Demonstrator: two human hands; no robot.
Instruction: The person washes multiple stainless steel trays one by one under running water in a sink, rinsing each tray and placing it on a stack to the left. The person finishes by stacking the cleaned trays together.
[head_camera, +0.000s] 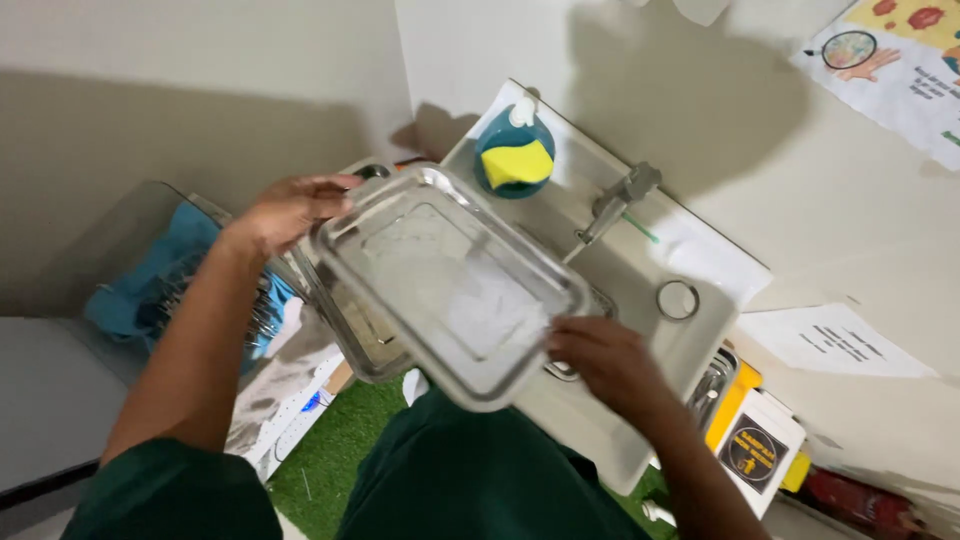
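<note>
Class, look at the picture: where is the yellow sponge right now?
In the head view, the yellow sponge sits on the round blue dish at the white sink's back corner, left of the metal tap.

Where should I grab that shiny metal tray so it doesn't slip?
Probably best by its raised rim, at two opposite ends, one hand coming from each side. The metal tray is wide, shallow and tilted over the sink, so one hand alone would likely let it tip. Here the left hand holds the far corner rim and the right hand the near edge.
</note>
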